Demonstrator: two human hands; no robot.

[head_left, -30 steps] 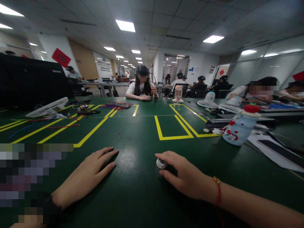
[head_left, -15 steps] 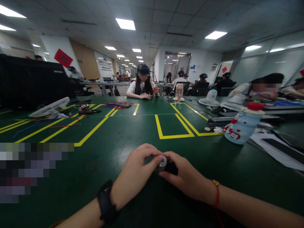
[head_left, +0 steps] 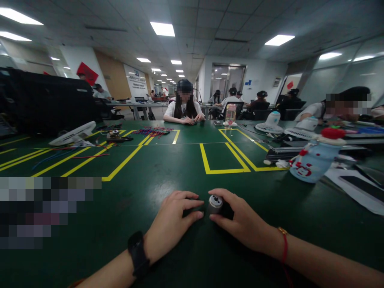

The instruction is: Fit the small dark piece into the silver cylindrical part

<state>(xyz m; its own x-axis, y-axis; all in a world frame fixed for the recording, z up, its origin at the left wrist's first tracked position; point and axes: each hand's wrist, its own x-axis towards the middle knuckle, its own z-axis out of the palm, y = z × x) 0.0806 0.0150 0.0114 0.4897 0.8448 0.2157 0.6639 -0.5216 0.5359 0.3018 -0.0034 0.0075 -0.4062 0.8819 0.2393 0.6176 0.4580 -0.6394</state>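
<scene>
A small metal cylinder (head_left: 215, 204), silver with dark holes in its top face, stands upright on the green table (head_left: 168, 256). It looks like a small motor. My right hand (head_left: 240, 212) curves around it from the right, with the thumb at the near side and the index finger at the far side. To the left of it, my left hand (head_left: 177, 210) rests by the table top, fingers apart and holding nothing. A narrow gap separates its fingertips from the cylinder. The palm side of my right hand is partly in shadow.
Yellow tape (head_left: 228, 171) marks areas on the table. A blue bottle (head_left: 315, 160) with a red top stands at right, near fan parts (head_left: 269, 123). Wires (head_left: 154, 132) and a white fan (head_left: 73, 135) lie left. Across the table sits a person (head_left: 184, 106).
My left hand has let go of the cylinder, its fingers spreading away to the left. My right hand stays around it. The whole view has shifted slightly.
</scene>
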